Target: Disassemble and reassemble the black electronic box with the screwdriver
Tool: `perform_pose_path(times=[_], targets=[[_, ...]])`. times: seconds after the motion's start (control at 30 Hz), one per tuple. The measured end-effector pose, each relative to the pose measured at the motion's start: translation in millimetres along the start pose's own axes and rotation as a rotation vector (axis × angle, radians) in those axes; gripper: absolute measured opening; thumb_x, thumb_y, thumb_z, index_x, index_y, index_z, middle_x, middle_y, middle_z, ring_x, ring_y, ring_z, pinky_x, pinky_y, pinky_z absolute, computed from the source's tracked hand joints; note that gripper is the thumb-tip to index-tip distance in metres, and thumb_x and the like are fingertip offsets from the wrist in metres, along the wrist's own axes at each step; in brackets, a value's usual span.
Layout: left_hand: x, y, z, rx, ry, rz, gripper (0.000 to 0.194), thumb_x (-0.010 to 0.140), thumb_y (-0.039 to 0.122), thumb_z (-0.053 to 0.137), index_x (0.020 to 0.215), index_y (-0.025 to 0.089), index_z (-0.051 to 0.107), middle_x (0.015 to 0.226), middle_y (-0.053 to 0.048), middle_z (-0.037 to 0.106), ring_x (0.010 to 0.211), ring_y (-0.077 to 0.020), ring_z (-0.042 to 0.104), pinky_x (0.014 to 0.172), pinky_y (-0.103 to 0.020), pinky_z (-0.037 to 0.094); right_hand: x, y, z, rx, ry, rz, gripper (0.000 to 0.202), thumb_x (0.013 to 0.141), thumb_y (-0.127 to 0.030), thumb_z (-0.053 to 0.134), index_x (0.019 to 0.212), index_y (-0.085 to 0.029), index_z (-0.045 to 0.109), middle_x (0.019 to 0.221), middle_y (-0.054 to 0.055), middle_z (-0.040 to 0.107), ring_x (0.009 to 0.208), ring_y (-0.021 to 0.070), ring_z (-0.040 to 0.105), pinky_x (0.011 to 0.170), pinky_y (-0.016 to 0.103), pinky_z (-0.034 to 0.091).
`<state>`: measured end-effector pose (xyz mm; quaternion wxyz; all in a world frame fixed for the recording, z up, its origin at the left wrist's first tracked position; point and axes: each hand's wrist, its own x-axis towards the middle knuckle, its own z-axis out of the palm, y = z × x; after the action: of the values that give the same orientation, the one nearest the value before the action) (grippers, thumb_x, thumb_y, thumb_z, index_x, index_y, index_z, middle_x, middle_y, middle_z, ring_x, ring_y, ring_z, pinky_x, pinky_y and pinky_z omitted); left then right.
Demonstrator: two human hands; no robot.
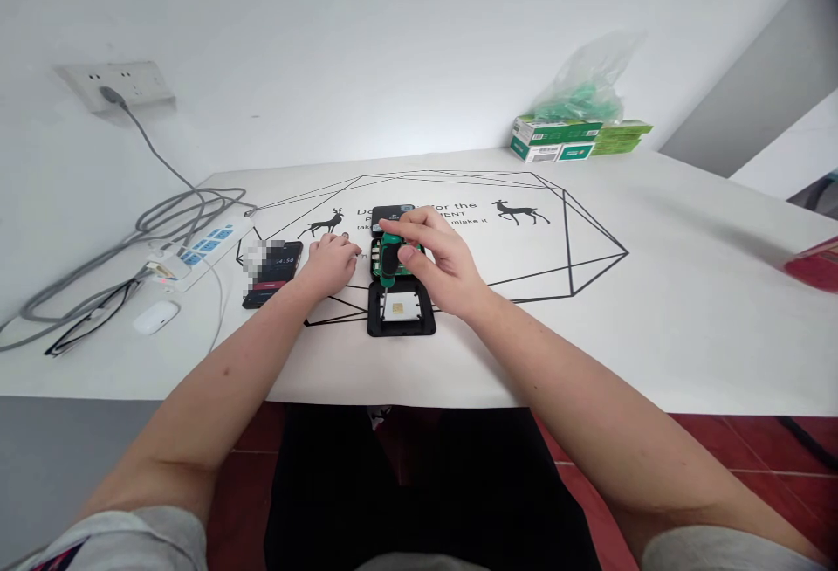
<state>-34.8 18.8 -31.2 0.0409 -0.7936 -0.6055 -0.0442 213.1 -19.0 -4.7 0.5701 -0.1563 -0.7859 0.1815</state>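
Observation:
My right hand (440, 261) is closed around the green and black handle of a screwdriver (390, 250). The screwdriver's thin shaft points down to the left side of a white panel (407, 309) with a small gold square, set in a black square housing (429, 328). Just behind this lies an opened device with a green circuit board (375, 267), partly covered by my right hand. Further back is a black piece (386, 215) with a label. My left hand (331, 261) rests on the table left of the device, fingers stretched out and slightly bent, with nothing visible in it.
A phone (280, 270) lies left of my left hand. Farther left are a power strip (208, 248), grey cables (147, 217), a white earphone case (155, 317) and glasses (92, 318). Green boxes (556, 134) with a plastic bag (582, 86) stand at the back right.

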Motion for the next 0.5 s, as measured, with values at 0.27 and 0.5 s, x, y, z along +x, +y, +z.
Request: perform_pose_path(times=[0.27,0.5], targets=[[1,-4,0.6,-0.003,0.012,0.013,0.036,0.108,0.021,0.047,0.124,0.026,0.078,0.137,-0.015,0.072,0.137,-0.0391,0.053,0.111,-0.058,0.05,3,-1,1,0.003,0.018,0.041,0.024,0.109,-0.039,0.065,0.127,-0.03,0.077,0.111,0.008,0.071,0.105,0.0241,0.067,0.093,0.048,0.062],[2,-5,-0.5,-0.011,0.025,0.008,0.03,0.109,0.023,0.051,0.117,0.024,0.08,0.141,-0.014,0.072,0.137,-0.0388,0.055,0.11,-0.056,0.051,-2,-1,11,0.265,0.069,0.232,0.028,0.097,-0.043,0.081,0.109,-0.029,0.059,0.137,0.007,0.073,0.099,0.0187,0.076,0.082,0.04,0.065]])
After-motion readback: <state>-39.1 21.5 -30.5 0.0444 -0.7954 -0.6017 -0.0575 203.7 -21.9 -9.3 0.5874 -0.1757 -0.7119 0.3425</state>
